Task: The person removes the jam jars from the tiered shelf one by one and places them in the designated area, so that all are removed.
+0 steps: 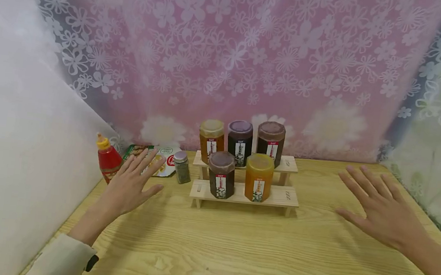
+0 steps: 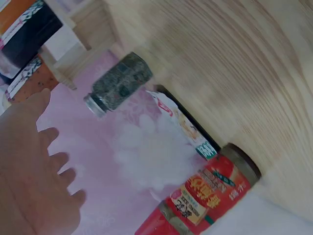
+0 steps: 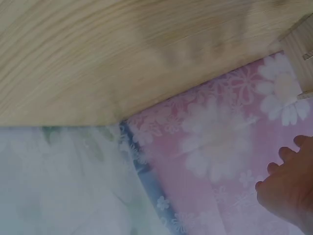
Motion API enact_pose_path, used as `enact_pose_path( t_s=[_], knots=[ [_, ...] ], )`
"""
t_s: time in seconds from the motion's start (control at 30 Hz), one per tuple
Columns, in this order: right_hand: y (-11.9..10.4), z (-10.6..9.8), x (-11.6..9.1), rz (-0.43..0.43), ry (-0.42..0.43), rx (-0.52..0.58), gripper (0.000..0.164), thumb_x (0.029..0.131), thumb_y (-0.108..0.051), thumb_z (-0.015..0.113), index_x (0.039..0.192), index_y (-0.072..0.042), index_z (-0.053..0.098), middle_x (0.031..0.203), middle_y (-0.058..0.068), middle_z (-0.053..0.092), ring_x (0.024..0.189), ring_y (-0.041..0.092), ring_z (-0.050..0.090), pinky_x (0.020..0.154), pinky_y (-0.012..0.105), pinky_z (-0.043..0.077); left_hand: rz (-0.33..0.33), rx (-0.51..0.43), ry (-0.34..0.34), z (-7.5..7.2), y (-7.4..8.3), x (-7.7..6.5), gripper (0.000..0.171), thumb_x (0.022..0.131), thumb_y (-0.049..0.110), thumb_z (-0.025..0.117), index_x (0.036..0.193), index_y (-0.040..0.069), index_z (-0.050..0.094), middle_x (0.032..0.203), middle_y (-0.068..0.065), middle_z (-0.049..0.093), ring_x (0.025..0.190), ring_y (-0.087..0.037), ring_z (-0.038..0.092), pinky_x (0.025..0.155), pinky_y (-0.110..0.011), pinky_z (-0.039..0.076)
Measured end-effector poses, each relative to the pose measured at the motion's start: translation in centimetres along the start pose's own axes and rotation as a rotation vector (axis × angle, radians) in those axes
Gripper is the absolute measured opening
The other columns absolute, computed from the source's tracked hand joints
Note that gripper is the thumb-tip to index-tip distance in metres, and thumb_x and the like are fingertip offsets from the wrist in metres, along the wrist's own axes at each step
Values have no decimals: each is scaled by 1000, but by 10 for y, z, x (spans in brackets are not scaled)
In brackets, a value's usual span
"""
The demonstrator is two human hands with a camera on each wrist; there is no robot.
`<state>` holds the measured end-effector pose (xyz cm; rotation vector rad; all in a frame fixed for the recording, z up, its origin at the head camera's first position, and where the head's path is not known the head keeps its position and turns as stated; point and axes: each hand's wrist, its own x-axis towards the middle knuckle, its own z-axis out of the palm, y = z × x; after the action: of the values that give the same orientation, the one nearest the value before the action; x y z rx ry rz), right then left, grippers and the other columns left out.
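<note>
On the left, a red bottle stands near the left hand, whose fingers are straight and spread. That hand partly hides a food packet, with a small spice jar just beside it. In the middle, a two-step wooden stand bears three jars above, a dark jar and an orange jar below. Rightmost, the right hand hovers over the table, fingers fanned straight.

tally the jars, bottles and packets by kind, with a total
Jars: 5
Red squeeze bottle: 1
Small capped bottle: 1
Flat packet: 1
Total: 8
</note>
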<state>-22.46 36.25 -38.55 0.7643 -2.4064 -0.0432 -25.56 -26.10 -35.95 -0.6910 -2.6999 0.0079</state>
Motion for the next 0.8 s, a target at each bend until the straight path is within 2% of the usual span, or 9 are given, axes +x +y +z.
enact_pose_path(
  t_s=[0.07,0.13,0.17,0.3,0.37,0.43,0.53,0.63,0.8],
  knots=[
    [-8,3,0,89,-76,80,90,99,-64,58,168,-22,19,175,0,13,161,25,7,128,49,-4,-22,-94,-45,2,2,-1,75,104,47,60,165,15,31,173,-13,18,158,-37,15,126,-59,11],
    [-16,5,4,157,-125,175,93,97,-50,70,169,-24,17,174,4,17,159,32,14,128,52,0,-40,-197,-84,3,4,0,72,106,46,57,165,15,31,173,-13,19,157,-40,17,123,-64,17],
    [-21,5,7,184,-135,232,92,97,-47,70,169,-25,17,173,7,21,157,36,19,127,56,4,-47,-256,-103,3,5,0,70,107,46,56,165,15,31,172,-13,19,157,-41,18,122,-66,19],
    [-42,2,22,288,-206,521,80,105,-35,63,169,-22,16,167,22,30,147,54,29,111,75,22,-103,-515,-195,6,11,4,65,110,47,49,166,21,28,173,-11,18,156,-45,16,116,-74,21],
    [-52,-1,31,342,-257,667,75,109,-35,57,169,-20,14,164,26,31,144,58,30,103,78,29,-135,-616,-244,8,16,8,63,111,48,45,167,25,27,173,-10,19,157,-44,16,117,-74,20],
    [-61,-3,39,397,-322,821,72,112,-37,50,169,-17,11,165,26,30,145,58,28,101,79,32,-152,-687,-289,12,20,11,61,112,49,42,166,25,28,172,-11,23,156,-42,19,118,-72,21],
    [-73,-3,50,468,-400,1030,70,113,-40,46,168,-16,11,167,23,26,149,54,26,106,78,31,-170,-761,-335,18,28,15,62,112,51,39,166,20,30,169,-12,29,155,-41,25,120,-67,24],
    [-82,0,62,507,-441,1201,68,112,-39,47,167,-16,15,167,22,27,152,50,23,111,79,22,-196,-862,-357,25,36,18,65,111,53,39,165,17,32,169,-13,30,155,-39,26,121,-65,25],
    [-93,11,78,508,-453,1373,71,110,-35,54,167,-15,17,168,20,28,154,46,24,116,76,15,-249,-1033,-367,41,46,23,64,112,51,40,164,14,33,169,-14,29,154,-40,29,120,-63,28]
  ],
)
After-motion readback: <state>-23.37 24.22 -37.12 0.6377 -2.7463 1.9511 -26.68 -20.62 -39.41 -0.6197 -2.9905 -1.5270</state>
